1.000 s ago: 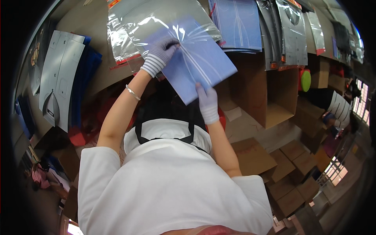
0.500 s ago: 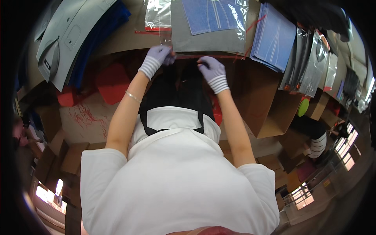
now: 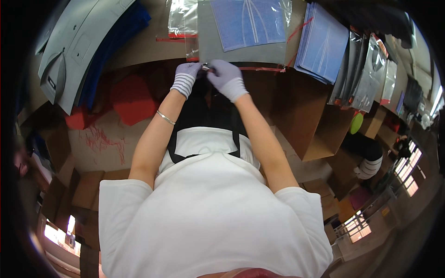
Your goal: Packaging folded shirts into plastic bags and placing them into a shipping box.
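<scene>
At the table's front edge, my left hand (image 3: 187, 76) and my right hand (image 3: 225, 78), both in pale purple gloves with striped cuffs, meet with pinched fingers. They are at the near left corner of a clear plastic bag (image 3: 281, 55). My left hand seems to grip the bag's edge. Something small and shiny shows between the hands; what my right fingers pinch is hidden. Inside the bag lie a grey sheet (image 3: 208, 44) and a blue denim-patterned sheet (image 3: 252, 28). A red strip (image 3: 264, 69) runs along the bag's near edge.
Grey-white printed panels (image 3: 76, 46) and blue sheets (image 3: 97, 65) overhang at left. Right of the bag sit stacked denim-patterned sheets (image 3: 322, 46) and bagged dark pieces (image 3: 361, 78). Below are an open cardboard box (image 3: 299, 116) and a red stool (image 3: 134, 99). Another person's striped glove (image 3: 371, 167) shows at right.
My right hand has moved left across the bag's near edge to meet my left hand. My left hand has shifted slightly toward me. The bag has slid a little left.
</scene>
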Available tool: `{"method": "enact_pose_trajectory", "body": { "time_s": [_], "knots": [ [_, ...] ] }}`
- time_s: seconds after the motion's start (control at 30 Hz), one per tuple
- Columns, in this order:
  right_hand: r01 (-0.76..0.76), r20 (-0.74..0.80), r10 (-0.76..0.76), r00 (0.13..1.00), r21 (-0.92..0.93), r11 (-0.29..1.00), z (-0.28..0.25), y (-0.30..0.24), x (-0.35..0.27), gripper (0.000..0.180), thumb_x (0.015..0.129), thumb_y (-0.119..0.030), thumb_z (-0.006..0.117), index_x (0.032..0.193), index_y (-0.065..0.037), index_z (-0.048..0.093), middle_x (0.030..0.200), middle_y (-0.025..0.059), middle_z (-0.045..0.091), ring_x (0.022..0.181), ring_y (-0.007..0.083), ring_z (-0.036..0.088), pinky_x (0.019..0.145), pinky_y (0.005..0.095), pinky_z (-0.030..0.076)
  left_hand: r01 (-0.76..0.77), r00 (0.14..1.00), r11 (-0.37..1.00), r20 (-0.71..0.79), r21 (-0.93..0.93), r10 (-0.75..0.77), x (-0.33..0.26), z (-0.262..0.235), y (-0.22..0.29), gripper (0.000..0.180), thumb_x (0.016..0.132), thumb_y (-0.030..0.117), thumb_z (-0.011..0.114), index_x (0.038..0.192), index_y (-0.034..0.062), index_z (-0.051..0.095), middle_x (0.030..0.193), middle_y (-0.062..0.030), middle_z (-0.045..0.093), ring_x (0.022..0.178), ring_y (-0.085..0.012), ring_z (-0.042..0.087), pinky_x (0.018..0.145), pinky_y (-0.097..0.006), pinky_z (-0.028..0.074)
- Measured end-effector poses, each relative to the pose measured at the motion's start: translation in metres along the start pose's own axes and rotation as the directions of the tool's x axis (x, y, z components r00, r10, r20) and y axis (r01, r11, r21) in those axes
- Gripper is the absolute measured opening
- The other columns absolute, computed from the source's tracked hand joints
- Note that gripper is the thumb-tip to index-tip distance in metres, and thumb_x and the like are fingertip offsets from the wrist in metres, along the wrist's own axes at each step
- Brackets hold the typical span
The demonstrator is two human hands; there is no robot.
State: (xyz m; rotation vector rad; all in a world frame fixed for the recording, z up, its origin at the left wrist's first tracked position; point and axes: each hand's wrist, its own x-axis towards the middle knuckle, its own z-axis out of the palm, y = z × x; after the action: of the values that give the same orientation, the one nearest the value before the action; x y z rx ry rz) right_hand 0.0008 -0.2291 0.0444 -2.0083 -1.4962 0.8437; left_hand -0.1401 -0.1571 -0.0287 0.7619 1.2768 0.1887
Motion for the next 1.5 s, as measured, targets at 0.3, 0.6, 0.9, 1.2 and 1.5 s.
{"method": "enact_pose_trajectory", "body": {
  "time_s": [0.3, 0.6, 0.9, 1.2, 1.5],
  "knots": [
    [-0.933, -0.589, 0.742, 0.319, -0.058, 0.355, -0.234, 0.24, -0.337, 0.034, 0.071, -0.025, 0.065, 0.096, -0.003, 0.06, 0.088, 0.0161, 0.063, 0.079, 0.0228, 0.06, 0.072, 0.0345, 0.048, 0.345, 0.888, 0.91, 0.394, -0.23, -0.237, -0.012, 0.002, 0.006, 0.041, 0.086, 0.037, 0.051, 0.107, 0.0018, 0.052, 0.106, -0.012, 0.056, 0.094, -0.0205, 0.055, 0.075, -0.033, 0.047],
    [-0.368, 0.313, 0.196, 0.93, 0.752, 0.546, -0.045, 0.053, -0.048, 0.021, 0.079, 0.0, 0.046, 0.098, 0.002, 0.055, 0.088, 0.0103, 0.061, 0.079, 0.0158, 0.06, 0.068, 0.0244, 0.047, 0.196, 0.874, 0.441, 0.36, -0.876, 0.327, -0.008, 0.018, 0.029, 0.05, 0.094, 0.036, 0.024, 0.125, -0.0009, 0.036, 0.134, -0.0209, 0.031, 0.126, -0.0342, 0.027, 0.105, -0.048, 0.023],
    [-0.455, -0.294, 0.608, 0.738, 0.449, 0.769, -0.144, 0.142, 0.079, 0.026, 0.079, -0.025, 0.048, 0.082, -0.001, 0.057, 0.081, 0.0207, 0.062, 0.071, 0.0376, 0.06, 0.059, 0.0457, 0.047, -0.04, 0.842, 0.614, 0.305, -0.788, 0.446, 0.007, -0.007, 0.061, 0.062, 0.09, 0.047, 0.028, 0.131, 0.0008, 0.025, 0.138, -0.0219, 0.023, 0.127, -0.037, 0.024, 0.103, -0.049, 0.023],
    [-0.156, -0.575, 0.26, 0.776, 0.225, 0.962, -0.208, 0.008, 0.014, 0.028, 0.07, -0.017, 0.065, 0.092, -0.003, 0.055, 0.085, 0.0155, 0.059, 0.077, 0.029, 0.058, 0.07, 0.0377, 0.045, -0.064, 0.897, 0.755, 0.295, -0.652, 0.33, 0.014, -0.011, 0.054, 0.055, 0.092, 0.042, 0.025, 0.133, 0.0053, 0.025, 0.135, -0.0216, 0.03, 0.122, -0.0368, 0.034, 0.098, -0.047, 0.033],
    [-0.394, -0.328, 0.299, 0.896, -0.28, 0.876, -0.56, 0.072, -0.215, 0.022, 0.074, 0.003, 0.056, 0.095, 0.001, 0.06, 0.088, 0.0101, 0.063, 0.084, 0.0176, 0.06, 0.077, 0.0268, 0.046, -0.061, 0.917, 0.736, 0.254, -0.675, 0.309, 0.005, -0.028, 0.059, 0.045, 0.093, 0.033, 0.025, 0.127, 0.0046, 0.031, 0.135, -0.0202, 0.03, 0.123, -0.036, 0.032, 0.098, -0.046, 0.034]
  ]
}}
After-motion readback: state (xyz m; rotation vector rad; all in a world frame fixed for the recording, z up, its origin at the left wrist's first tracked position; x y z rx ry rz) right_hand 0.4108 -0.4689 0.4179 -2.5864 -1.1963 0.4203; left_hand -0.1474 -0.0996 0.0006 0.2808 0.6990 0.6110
